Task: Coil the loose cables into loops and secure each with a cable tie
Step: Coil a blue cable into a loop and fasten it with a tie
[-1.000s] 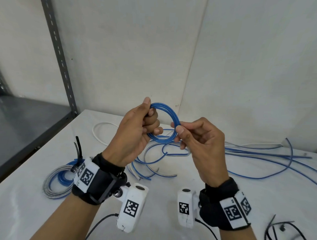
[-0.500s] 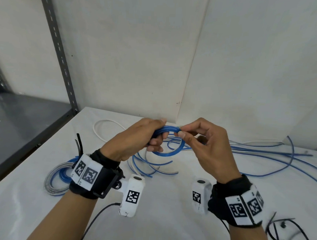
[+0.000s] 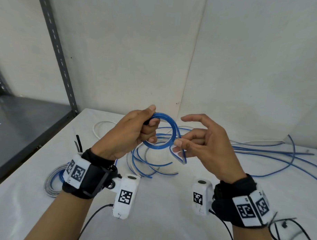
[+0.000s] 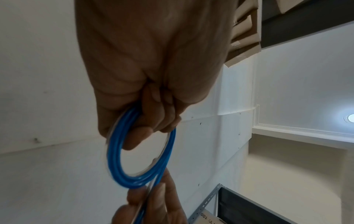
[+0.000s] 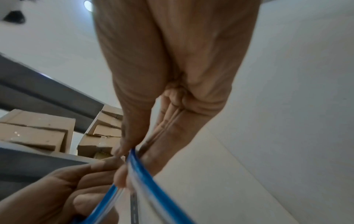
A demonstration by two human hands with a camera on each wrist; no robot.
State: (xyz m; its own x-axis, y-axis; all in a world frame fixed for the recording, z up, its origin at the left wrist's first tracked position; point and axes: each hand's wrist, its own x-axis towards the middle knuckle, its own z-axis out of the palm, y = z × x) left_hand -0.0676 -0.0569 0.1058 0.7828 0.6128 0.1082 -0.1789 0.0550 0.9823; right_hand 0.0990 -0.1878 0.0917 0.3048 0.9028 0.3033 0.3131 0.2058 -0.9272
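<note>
Coiling step in hand: left hand fisted round blue coil, held above table, mid-scene. Right hand pinching trailing cable at coil's right edge. Next, likely: lay another loop; black ties near right, not yet used.

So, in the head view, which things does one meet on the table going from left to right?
Tied grey and blue coil → left hand → blue coil it grips → right hand, pinching the cable → loose blue cables → black cable ties.
</note>
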